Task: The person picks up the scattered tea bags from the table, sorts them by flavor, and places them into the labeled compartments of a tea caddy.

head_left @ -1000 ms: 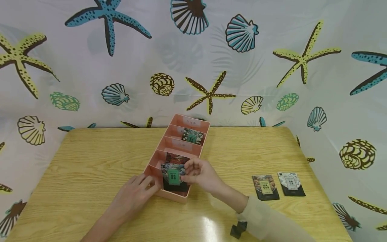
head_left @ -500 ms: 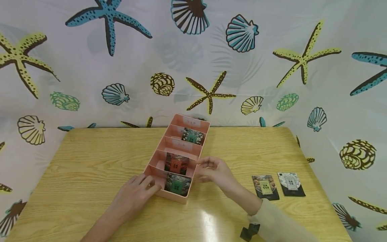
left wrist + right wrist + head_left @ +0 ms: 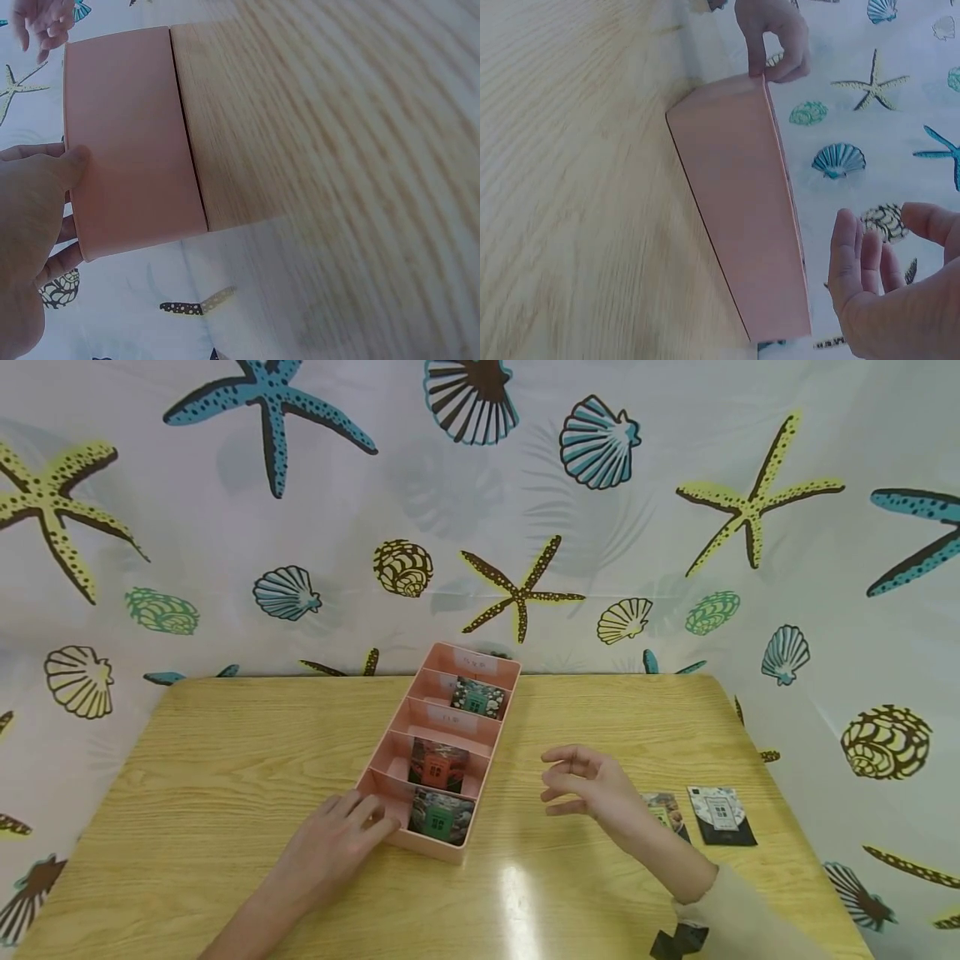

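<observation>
A long pink divided box [image 3: 442, 852] stands on the table, with a row of compartments running away from me. My left hand [image 3: 337, 839] grips the rim at its near left corner; in the left wrist view the thumb presses the outer wall while the fingers go over the edge. The nearest compartment holds a dark packet with a green label [image 3: 440, 817]. Behind it sits a red-labelled packet [image 3: 437, 766], and farther back another green-labelled packet [image 3: 477, 697]. To the right of the box, my right hand [image 3: 600, 789] hovers over the table, fingers loosely bent, holding nothing.
Two flat packets lie on the right of the table: one with a yellow label [image 3: 663, 812], partly hidden by my right arm, and a white-and-black one [image 3: 722, 816]. Paper labels [image 3: 450, 719] show inside some compartments. A shell-patterned cloth [image 3: 337, 527] hangs behind the table.
My right hand lowered a green-labelled packet into the nearest compartment, let go and moved right, away from the box. My left hand stayed on the corner.
</observation>
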`<state>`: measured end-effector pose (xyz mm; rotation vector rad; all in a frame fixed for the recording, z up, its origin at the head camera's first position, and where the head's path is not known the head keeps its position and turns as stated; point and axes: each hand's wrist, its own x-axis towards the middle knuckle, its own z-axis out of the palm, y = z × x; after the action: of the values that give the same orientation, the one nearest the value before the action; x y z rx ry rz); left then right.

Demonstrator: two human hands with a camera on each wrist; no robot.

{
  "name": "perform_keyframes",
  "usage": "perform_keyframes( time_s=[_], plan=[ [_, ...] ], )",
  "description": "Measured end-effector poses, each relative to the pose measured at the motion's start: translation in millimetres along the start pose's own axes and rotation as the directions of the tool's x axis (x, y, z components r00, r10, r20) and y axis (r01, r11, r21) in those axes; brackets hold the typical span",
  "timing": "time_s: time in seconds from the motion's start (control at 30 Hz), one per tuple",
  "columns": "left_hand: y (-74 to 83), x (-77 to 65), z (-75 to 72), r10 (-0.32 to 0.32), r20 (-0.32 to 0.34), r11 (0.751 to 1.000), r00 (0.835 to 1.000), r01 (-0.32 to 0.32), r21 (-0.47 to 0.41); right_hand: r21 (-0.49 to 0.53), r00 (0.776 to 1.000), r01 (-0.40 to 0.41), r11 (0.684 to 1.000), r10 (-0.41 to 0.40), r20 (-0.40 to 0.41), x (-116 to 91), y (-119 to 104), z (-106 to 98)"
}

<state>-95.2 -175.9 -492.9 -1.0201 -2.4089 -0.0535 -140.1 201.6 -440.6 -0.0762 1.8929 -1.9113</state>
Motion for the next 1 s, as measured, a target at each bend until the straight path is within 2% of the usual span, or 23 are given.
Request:
perform_keyframes(
  time_s=[0.27,0.47,0.63,0.83,1.0],
  plan=[
    [-1.6,-0.7,0.1,0.004,0.003,1.0,1.0,-0.004,-0.001,0.013,0.999,-0.021,1.0,0.02,0.051,-19,-9,-39],
    [-1.7,-0.1,-2.2,0.005,0.046,1.0,0.999,-0.005,-0.001,-0.021,0.997,-0.045,0.999,0.046,0.064,-32,-15,-65],
    [-1.4,0.2,-3.4,0.001,0.066,1.0,0.998,-0.001,0.008,-0.055,0.994,-0.07,0.996,0.075,0.084,-41,-14,-95],
    [-1.2,0.7,-1.9,0.004,0.02,1.0,1.0,-0.004,0.009,-0.112,0.995,-0.089,0.99,0.093,0.04,-51,-7,-137],
    [-0.9,0.3,-1.1,0.002,0.002,1.0,1.0,-0.002,0.012,-0.175,0.992,-0.124,0.977,0.117,-0.05,-60,0,-167]
  ],
)
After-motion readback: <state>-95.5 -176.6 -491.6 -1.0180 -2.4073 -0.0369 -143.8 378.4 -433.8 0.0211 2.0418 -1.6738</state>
